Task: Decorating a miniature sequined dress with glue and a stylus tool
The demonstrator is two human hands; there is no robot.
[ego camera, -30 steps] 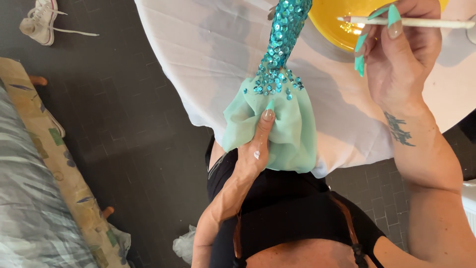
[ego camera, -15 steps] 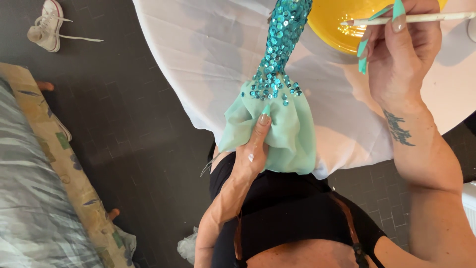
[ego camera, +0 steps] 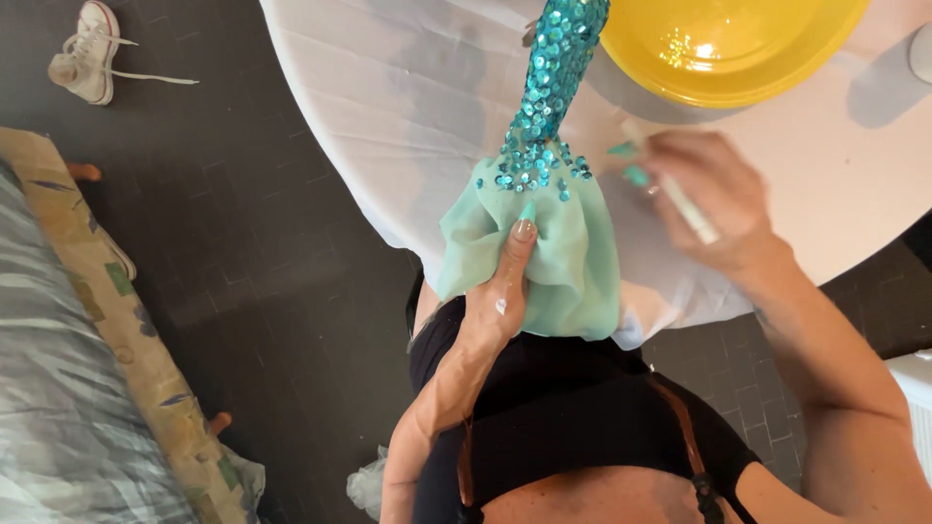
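We see the left hand (ego camera: 505, 291) closed around the mint-green fabric skirt (ego camera: 563, 262) of the sequinned piece, fingers wrapped into the folds and one fingertip extended up toward the lowest sequins. The sequinned cone (ego camera: 553, 78), covered in turquoise sequins, rises from that fabric and leans away from us across the desk, its upper end just beside the yellow bowl (ego camera: 738, 49).

The right hand (ego camera: 714, 199) is motion-blurred. It is pinched around a thin white stick (ego camera: 680, 194), which runs diagonally through the fingers. This hand sits just right of the fabric skirt and below the yellow bowl; we cannot tell whether the stick's tip touches the sequins.

Surface: round desk under a white cloth (ego camera: 388, 107). The fabric skirt hangs over the desk's near edge, against our dark top. The bowl stands on the cloth, right of the cone, with a glittery patch inside.

Room: dark tiled floor (ego camera: 272, 291) left of the desk. A white sneaker (ego camera: 87, 63) lies on it, well apart from the desk. Farther left, a patterned cushion edge (ego camera: 126, 330) and striped grey bedding (ego camera: 58, 408).
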